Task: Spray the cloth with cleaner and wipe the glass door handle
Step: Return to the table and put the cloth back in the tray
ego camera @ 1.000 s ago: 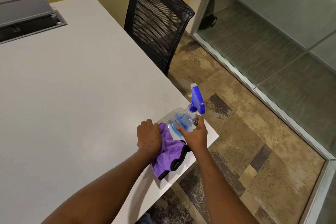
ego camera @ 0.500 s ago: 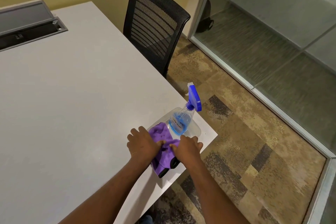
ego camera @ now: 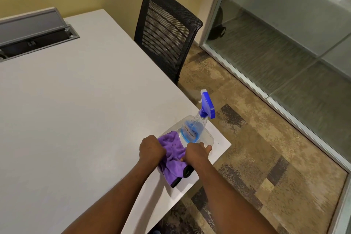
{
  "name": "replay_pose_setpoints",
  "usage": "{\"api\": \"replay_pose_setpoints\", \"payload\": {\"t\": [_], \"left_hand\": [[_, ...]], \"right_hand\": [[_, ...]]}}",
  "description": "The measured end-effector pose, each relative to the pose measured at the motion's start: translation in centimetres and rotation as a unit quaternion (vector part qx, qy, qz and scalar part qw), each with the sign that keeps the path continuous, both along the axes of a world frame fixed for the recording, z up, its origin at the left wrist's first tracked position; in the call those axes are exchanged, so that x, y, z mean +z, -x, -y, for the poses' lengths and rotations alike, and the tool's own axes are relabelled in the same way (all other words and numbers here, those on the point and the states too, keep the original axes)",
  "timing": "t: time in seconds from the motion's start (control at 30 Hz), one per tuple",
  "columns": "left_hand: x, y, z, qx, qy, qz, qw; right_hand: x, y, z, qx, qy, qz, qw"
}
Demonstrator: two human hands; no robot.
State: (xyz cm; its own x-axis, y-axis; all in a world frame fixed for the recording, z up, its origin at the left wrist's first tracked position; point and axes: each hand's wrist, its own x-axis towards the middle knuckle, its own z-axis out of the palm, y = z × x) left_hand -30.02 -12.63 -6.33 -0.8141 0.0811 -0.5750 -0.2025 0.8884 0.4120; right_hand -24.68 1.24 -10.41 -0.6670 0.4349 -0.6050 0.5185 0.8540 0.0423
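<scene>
A purple cloth [ego camera: 173, 153] with a black edge lies bunched near the near right corner of the white table [ego camera: 85, 110]. My left hand [ego camera: 151, 148] grips its left side and my right hand [ego camera: 196, 153] grips its right side. Just behind the hands a clear spray bottle [ego camera: 191, 129] with blue liquid and a blue trigger head stands upright by the table corner, with no hand on it. The glass wall [ego camera: 284, 34] runs along the right; I see no door handle.
A black mesh office chair [ego camera: 165, 32] stands at the table's right edge, behind the bottle. A grey cable box [ego camera: 34, 32] with a raised lid sits in the table at the far left. Patterned carpet [ego camera: 256, 148] lies between table and glass.
My right hand let go of the spray bottle and came down onto the cloth. Both hands now hold the cloth, and the bottle stands on the table.
</scene>
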Motion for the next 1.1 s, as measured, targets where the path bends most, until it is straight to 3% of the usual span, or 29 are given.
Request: {"api": "replay_pose_setpoints", "payload": {"t": [0.27,0.4,0.5,0.7,1.1], "left_hand": [[-1.1,0.2,0.2,0.035,-0.047,-0.007,0.998],[-1.9,0.6,0.3,0.107,-0.088,0.029,0.99],[-2.2,0.3,0.3,0.109,-0.096,0.014,0.989],[-3.0,-0.8,0.2,0.113,-0.127,-0.062,0.983],[-3.7,-1.3,-1.2,0.113,-0.106,-0.066,0.986]], "right_hand": [[0.5,-1.1,1.5,-0.088,0.008,-0.126,0.988],[0.5,-1.8,1.6,-0.076,-0.037,-0.171,0.982],[-0.1,-2.2,1.8,-0.062,-0.04,-0.203,0.976],[-0.2,-1.4,1.8,-0.023,-0.077,-0.171,0.982],[-1.4,-0.1,1.6,-0.006,-0.106,-0.1,0.989]]}}
